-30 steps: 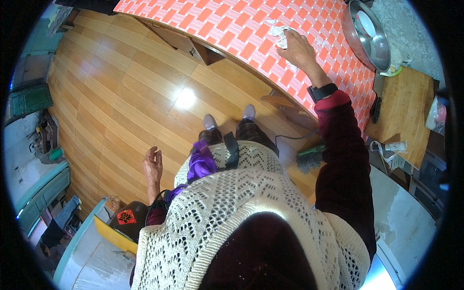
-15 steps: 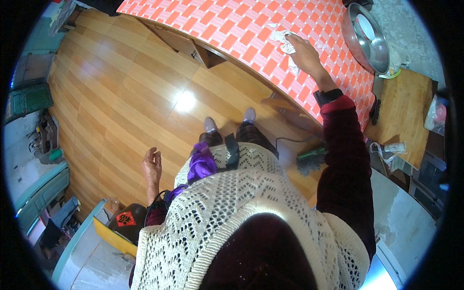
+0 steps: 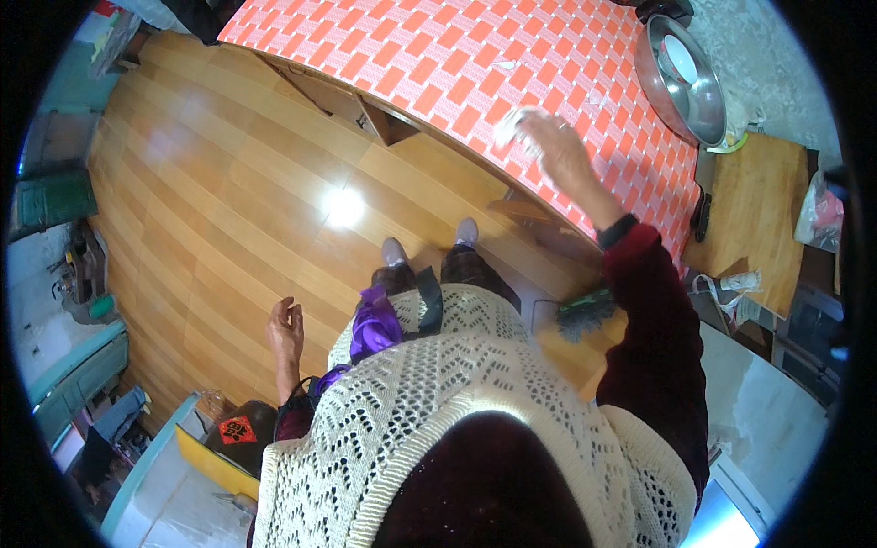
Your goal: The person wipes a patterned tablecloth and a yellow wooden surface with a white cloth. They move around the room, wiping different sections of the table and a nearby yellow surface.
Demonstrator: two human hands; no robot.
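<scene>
My right hand (image 3: 564, 155) is closed around a crumpled white cloth (image 3: 513, 126). Hand and cloth are over the near part of the table, which has a red and white patterned cover (image 3: 429, 64); motion blurs the fingers, and whether the cloth touches the cover is unclear. A small white scrap (image 3: 505, 65) lies on the cover, farther in than the cloth. Down at my left side, my left hand (image 3: 286, 336) hangs above the floor. It holds nothing, its fingers loosely bent and partly apart.
A metal basin (image 3: 650, 87) holding a bowl (image 3: 678, 58) stands at the table's far right. Beside the table are a black-handled knife (image 3: 702, 217) and a wooden board (image 3: 754, 210). A greenish brush (image 3: 587, 310) is low at right. A dark object with a red paper (image 3: 237, 430) sits lower left.
My right hand has drawn the white cloth back toward the table's near edge and slightly left. My left hand hangs almost as before.
</scene>
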